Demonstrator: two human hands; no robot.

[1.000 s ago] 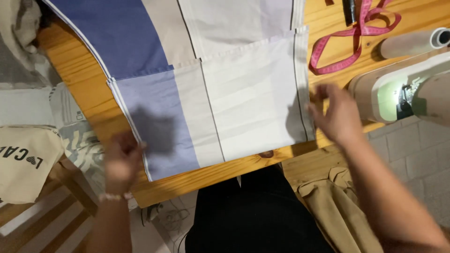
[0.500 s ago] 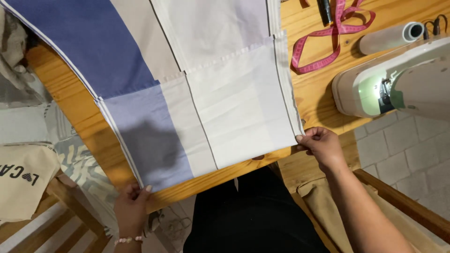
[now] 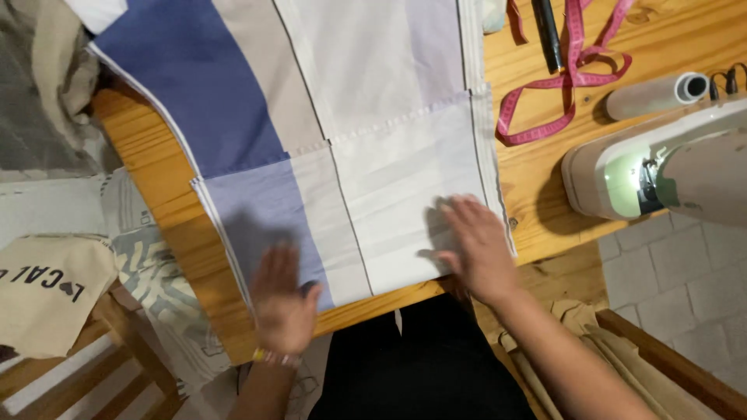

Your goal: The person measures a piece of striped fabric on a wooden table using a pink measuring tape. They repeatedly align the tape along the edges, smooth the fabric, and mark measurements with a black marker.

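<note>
**Both palms flat on the patchwork cloth**

Centre of the frame: a large patchwork cloth of navy, lilac, beige and white panels (image 3: 350,155) lies spread over the orange wooden tabletop (image 3: 156,194), its lower hem close to the near edge. The left hand (image 3: 284,299) rests palm down on the lilac panel at lower centre-left, fingers spread and open, clamped on nothing. The right hand (image 3: 475,249) presses flat on the white panel at lower centre-right, fingers splayed too, gripping nothing. The two hands sit well apart.

That cloth looks thin, soft and light; it should slide and wrinkle easily. The stitched hem and corners look like the firmest places to pinch.

Upper right: a pink measuring tape (image 3: 572,78) loops beside a pale grey tube (image 3: 654,95). At the right edge sits a white sewing machine (image 3: 661,167) with its lamp lit.
</note>
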